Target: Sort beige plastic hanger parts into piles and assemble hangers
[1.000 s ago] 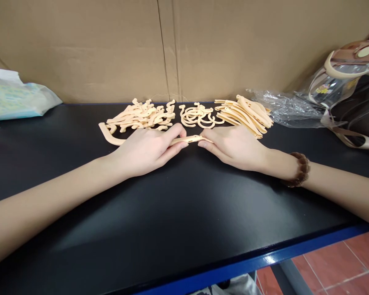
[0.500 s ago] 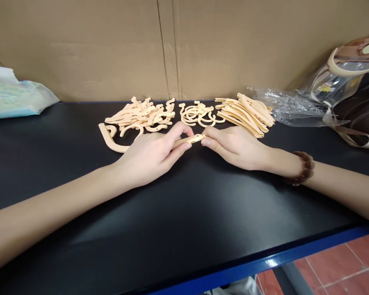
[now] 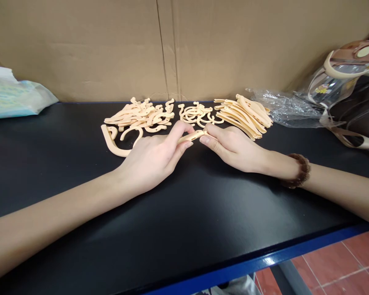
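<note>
My left hand [image 3: 152, 157] is closed around a long beige plastic hanger arm [image 3: 113, 145] whose curved end sticks out to the left on the black table [image 3: 184, 213]. My right hand [image 3: 233, 147] pinches the arm's right tip, fingers pressed together against my left fingertips. Behind my hands lie three heaps of beige plastic parts: curved arms [image 3: 140, 116] on the left, round hooks [image 3: 197, 114] in the middle, stacked flat arms [image 3: 246, 114] on the right. A brown bead bracelet [image 3: 299, 170] is on my right wrist.
A cardboard wall [image 3: 172, 45] closes the back of the table. A tissue pack [image 3: 12, 96] lies at the far left. Crumpled clear plastic [image 3: 285, 108] and a bag with a beige strap [image 3: 350, 82] sit at the right. The table's blue front edge [image 3: 264, 260] borders a red tiled floor.
Both hands have shifted slightly, lifting the joined end of the hanger arm; its curved left end slid a little to the right. The heaps have not moved.
</note>
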Available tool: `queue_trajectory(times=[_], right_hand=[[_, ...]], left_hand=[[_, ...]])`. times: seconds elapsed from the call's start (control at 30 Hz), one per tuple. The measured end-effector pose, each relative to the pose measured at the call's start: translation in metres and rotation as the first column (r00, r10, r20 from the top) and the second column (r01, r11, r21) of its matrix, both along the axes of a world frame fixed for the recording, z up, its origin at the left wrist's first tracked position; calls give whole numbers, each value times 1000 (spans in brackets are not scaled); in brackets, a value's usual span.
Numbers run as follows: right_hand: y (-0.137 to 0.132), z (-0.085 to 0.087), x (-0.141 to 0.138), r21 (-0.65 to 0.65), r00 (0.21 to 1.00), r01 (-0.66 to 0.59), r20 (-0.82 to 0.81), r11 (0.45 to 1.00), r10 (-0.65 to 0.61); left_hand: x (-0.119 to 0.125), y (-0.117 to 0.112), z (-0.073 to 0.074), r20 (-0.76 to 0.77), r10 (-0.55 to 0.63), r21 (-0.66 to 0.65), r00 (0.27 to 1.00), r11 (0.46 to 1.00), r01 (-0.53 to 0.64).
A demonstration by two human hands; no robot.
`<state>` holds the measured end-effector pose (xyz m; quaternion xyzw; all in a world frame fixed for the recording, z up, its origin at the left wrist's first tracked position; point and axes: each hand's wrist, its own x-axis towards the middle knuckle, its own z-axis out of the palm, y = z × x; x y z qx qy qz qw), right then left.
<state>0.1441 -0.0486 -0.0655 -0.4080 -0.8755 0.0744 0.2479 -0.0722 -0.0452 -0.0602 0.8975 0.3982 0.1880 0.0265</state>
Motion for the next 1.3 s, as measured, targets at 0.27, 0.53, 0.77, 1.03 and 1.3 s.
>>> queue_trajectory(times=[0.27,0.53,0.77,1.03,1.3], right_hand=[[-2,-1,-1,64,992,32,119,997,-39],[-4,1,-3,194,958,50,267,980,-102],[-3,0,-3,236,908,68,387,969,-158],[-3,1,-2,175,961,109,233,979,-148],[3,-1,2,143,1000,19,13,990,-21]], left_hand=[[1,2,0,125,-73,-64,989,995,82],[-1,1,0,182,-70,-73,981,994,85],[-1,1,0,107,-42,-55,993,997,48],[1,4,0,11,-35,-24,999,999,36],[1,2,1,71,-42,-79,997,996,48]])
